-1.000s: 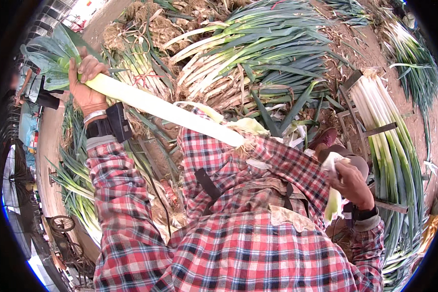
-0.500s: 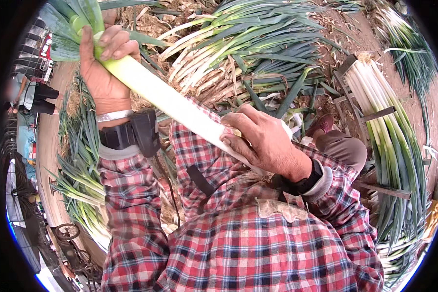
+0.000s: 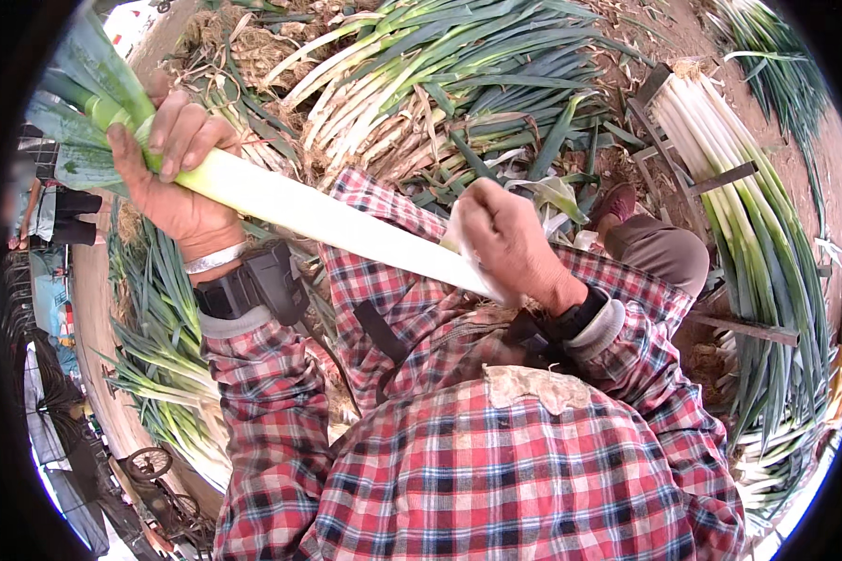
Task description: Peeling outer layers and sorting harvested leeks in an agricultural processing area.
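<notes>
A thick leek (image 3: 290, 204) lies slantwise across my front, its green leaves at the upper left and its white shaft running down to the right. My left hand (image 3: 180, 168) wraps round it where green turns to white. At the white lower end, my right hand (image 3: 510, 238) is closed with curled fingers, pressed against the shaft. A pale strip of outer layer shows beside those fingers; the root tip is hidden behind this hand. Past my knees, a large heap of leeks (image 3: 477, 79) with dry, brownish outer layers lies on the ground.
On the right, a metal rack (image 3: 725, 178) cradles a stack of clean white-stemmed leeks (image 3: 753, 229). More leeks lie at the left (image 3: 164, 346) and far right (image 3: 781, 79). Loose peeled leaves (image 3: 557, 196) litter the ground by my shoe (image 3: 616, 204). Someone stands at the far left.
The leek has tilted flatter, its leafy end moving left and down with my left hand. My right hand has turned from a thumb-and-finger pinch to a tighter curl at the lower end.
</notes>
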